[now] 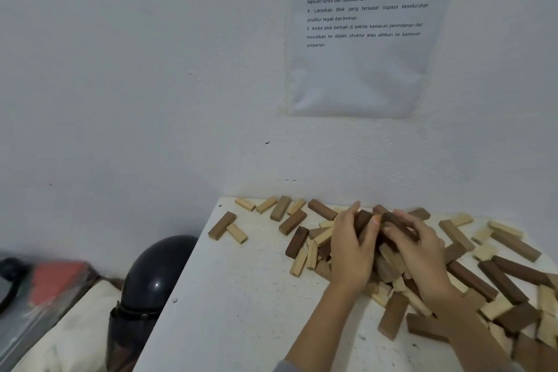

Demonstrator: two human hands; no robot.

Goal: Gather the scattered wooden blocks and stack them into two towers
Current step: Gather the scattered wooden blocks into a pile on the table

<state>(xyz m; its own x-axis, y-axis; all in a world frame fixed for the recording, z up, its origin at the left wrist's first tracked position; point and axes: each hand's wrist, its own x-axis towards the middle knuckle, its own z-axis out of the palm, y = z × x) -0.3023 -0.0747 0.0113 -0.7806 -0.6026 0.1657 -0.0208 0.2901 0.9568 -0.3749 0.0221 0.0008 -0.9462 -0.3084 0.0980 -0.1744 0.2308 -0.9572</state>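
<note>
so the left hand (351, 251) and right hand (422, 251) both grip dark blocks (395, 220) mid-heap, while most loose blocks (501, 281) sprawl rightward, nearer the right hand.

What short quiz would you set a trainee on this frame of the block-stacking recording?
1. True or false: a finished tower already stands on the white table.
2. Where are the left hand and the right hand? A) flat on bare tabletop; B) in the heap of wooden blocks, each gripping dark blocks; C) raised to the wall.
3. Fill in: the black helmet lies off the table's ____ edge.
Key: 1 false; 2 B; 3 left.
</note>
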